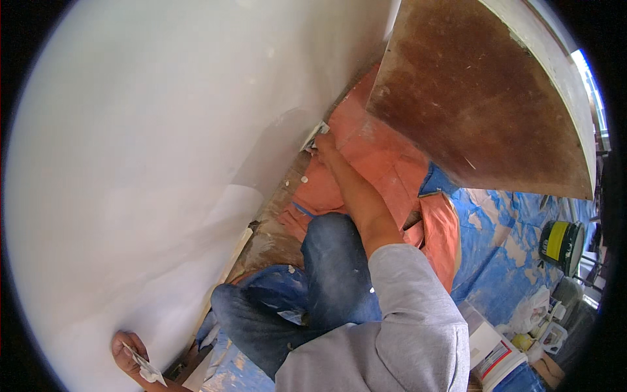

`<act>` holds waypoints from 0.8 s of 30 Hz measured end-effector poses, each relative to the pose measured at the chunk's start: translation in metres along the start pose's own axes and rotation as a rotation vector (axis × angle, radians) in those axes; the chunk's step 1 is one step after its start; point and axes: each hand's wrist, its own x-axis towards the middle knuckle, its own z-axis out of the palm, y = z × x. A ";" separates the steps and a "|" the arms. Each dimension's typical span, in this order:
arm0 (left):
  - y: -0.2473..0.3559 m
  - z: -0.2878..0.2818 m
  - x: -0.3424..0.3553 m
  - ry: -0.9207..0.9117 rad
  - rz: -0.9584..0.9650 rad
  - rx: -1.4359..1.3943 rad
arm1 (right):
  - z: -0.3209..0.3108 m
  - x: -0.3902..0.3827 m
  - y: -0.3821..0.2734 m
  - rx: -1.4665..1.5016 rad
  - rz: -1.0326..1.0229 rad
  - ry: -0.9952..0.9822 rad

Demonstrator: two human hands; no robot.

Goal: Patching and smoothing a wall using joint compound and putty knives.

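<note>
My right hand (323, 146) reaches forward to the foot of a white wall (157, 150), its fingers closed on a putty knife (316, 134). The knife's pale blade meets the wall's lower edge; its handle is mostly hidden. At the lower left, my left hand (124, 351) grips a flat, thin-edged scraper (138, 360) close to the wall. A lump of white putty (151, 375) sits on that scraper. An orange drop cloth (366, 140) lies under my right forearm, along a strip of brown floor (277, 235) beside the wall.
A large brown panel (483, 98) overhangs at the upper right. Blue paint-spotted sheeting (490, 248) covers the floor to my right. On it stand a dark bucket with a yellow label (560, 245), a white bucket (499, 366) and a white plastic jug (554, 338). My knees are close to the wall.
</note>
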 end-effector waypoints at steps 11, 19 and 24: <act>-0.022 -0.019 0.003 -0.051 0.033 -0.084 | 0.036 -0.085 -0.057 -0.278 -0.656 0.143; -0.031 -0.035 -0.010 0.017 0.092 -0.068 | 0.009 -0.174 -0.042 -0.437 -0.831 -0.139; -0.031 -0.034 -0.008 -0.025 0.133 -0.038 | -0.017 -0.085 -0.032 -0.012 -0.108 -0.075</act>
